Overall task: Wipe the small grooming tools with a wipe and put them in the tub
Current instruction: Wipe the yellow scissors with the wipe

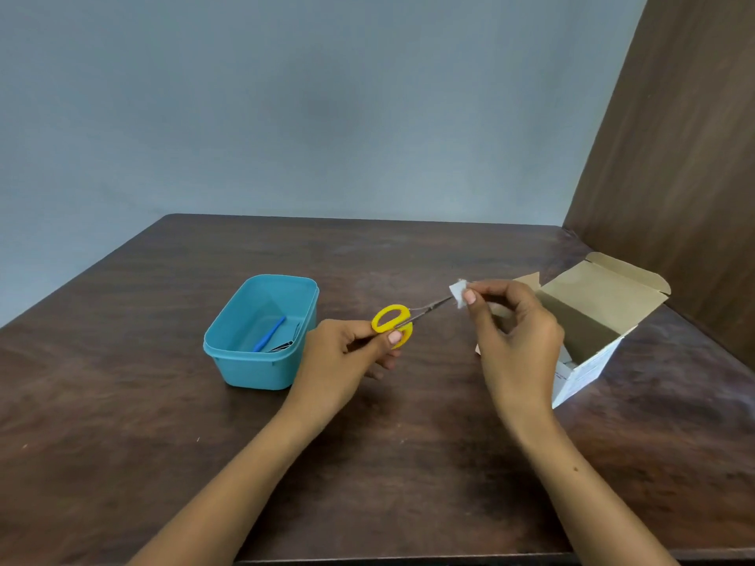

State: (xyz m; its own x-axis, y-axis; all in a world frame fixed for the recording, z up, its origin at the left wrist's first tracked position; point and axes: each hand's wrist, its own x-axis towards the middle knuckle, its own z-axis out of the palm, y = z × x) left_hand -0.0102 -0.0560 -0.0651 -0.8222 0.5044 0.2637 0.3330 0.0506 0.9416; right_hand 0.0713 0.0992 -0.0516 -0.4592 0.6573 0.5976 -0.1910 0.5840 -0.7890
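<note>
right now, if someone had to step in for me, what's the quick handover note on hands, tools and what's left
Left hand grips the yellow-handled scissors by the handles, blades pointing right, held above the table.
Right hand pinches the white wipe around the blade tips.
The teal tub sits left of the hands and already holds a blue-handled tool and a small metal tool.
An open cardboard box stands on the right.
Done: two tools are in the tub.
Left: finish wiping the scissors and place them in the tub.
</note>
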